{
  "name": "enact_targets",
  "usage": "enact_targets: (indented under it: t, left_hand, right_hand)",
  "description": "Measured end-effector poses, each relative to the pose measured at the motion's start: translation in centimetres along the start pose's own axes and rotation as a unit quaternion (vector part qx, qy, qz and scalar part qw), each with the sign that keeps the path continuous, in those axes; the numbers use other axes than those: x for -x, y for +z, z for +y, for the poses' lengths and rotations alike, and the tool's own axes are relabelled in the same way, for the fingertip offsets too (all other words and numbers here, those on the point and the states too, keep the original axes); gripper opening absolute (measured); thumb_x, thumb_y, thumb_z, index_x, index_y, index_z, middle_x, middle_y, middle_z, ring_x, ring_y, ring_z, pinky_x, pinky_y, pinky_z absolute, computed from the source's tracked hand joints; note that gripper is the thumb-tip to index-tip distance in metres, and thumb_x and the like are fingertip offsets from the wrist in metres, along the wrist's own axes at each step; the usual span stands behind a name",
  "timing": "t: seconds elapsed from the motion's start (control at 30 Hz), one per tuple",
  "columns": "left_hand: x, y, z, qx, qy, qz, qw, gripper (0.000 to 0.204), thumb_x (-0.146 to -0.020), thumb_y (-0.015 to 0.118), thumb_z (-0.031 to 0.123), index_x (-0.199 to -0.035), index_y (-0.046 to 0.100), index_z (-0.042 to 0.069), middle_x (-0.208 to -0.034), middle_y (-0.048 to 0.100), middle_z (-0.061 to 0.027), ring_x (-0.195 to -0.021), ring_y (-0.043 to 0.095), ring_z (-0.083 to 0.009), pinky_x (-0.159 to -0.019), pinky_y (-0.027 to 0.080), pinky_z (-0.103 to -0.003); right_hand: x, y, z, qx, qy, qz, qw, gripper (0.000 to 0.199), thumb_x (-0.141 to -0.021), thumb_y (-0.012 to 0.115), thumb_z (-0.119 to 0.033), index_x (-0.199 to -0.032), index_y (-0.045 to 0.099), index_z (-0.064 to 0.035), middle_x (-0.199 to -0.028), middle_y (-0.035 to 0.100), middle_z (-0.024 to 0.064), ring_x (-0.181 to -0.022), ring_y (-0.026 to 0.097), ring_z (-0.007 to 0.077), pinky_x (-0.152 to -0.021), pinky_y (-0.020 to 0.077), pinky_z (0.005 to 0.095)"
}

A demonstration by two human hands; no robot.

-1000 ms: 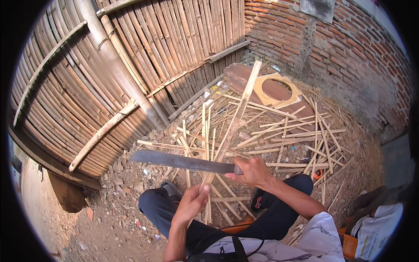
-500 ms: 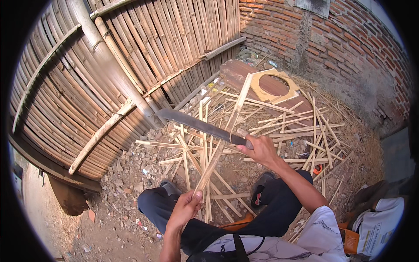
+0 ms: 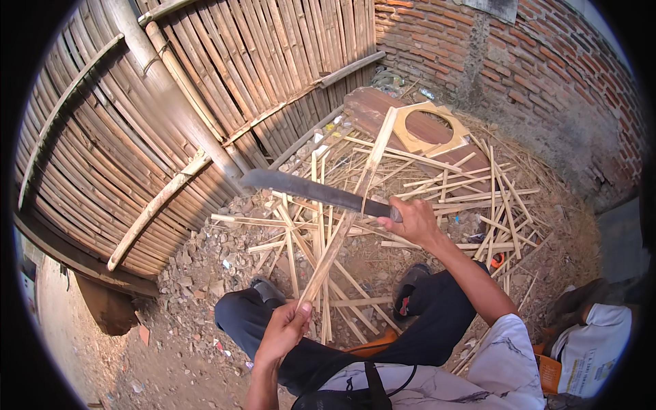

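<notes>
My left hand (image 3: 282,333) is closed around the near end of a long, flat, pale bamboo strip (image 3: 329,258). The strip slants up and away from me, its far end reaching toward the brown board. In my right hand (image 3: 417,222) is the handle of a machete (image 3: 301,188), gripped with the fingers wrapped round it. Its long dark blade points left and lies crosswise at the strip's middle, where a thin sliver shows beside the blade. How deep the edge sits in the strip, I cannot tell.
Several loose bamboo strips (image 3: 509,219) litter the stony ground between and beyond my feet. Farther back, a yellowish panel with a round hole (image 3: 410,139) rests on a brown board (image 3: 365,109). A bamboo fence (image 3: 273,68) and a brick wall (image 3: 547,82) enclose the corner. An orange-and-black tape measure (image 3: 498,260) lies right.
My right hand and the machete handle have shifted slightly up and away, and the fingers sit differently on the handle. My left hand, still on the strip, has moved a little left and nearer.
</notes>
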State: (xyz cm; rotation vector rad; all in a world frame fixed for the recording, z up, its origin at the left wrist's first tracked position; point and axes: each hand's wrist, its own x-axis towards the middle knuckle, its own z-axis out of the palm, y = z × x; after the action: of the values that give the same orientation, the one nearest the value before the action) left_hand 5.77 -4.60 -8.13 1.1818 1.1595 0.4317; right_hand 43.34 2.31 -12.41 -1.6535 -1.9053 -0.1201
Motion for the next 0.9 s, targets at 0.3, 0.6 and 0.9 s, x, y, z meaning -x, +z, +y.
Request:
enact_targets:
  t: [0.3,0.6,0.9]
  left_hand:
    - [3.0,-6.0,-3.7,-0.144,0.0,0.058,0.988,0.043,-0.108,0.056,0.035,-0.082,0.062,0.001,-0.063,0.053,0.0001,-0.058,0.049,-0.0077,-0.053,0.039,-0.029]
    - [2.4,-8.8,2.5,-0.319,0.164,0.254,0.898,0.039,-0.103,0.061,0.027,-0.077,0.059,-0.001,-0.056,0.045,-0.0034,-0.053,0.041,-0.0115,-0.051,0.032,-0.034]
    - [-5.9,-18.1,10.5,0.047,0.494,0.258,0.829,0.033,-0.11,0.049,0.038,-0.108,0.059,0.007,-0.083,0.06,-0.0031,-0.072,0.057,-0.0103,-0.068,0.051,-0.029]
  right_hand:
    - [0.0,-3.4,15.3,0.022,0.378,-0.034,0.925,0.081,-0.095,0.053,-0.071,-0.089,0.071,0.0072,-0.078,0.067,0.0298,-0.081,0.068,0.0461,-0.076,0.0501,0.0528]
    - [2.4,-3.4,10.1,-0.214,0.404,-0.059,0.887,0.062,-0.093,0.068,-0.059,-0.078,0.065,0.0017,-0.057,0.052,0.004,-0.051,0.05,0.017,-0.053,0.041,0.0359]
    - [0.2,-6.2,1.0,-0.581,0.375,0.07,0.719,0.042,-0.099,0.07,-0.031,-0.124,0.065,0.0025,-0.054,0.034,-0.0085,-0.041,0.03,0.0035,-0.043,0.0287,0.0242]
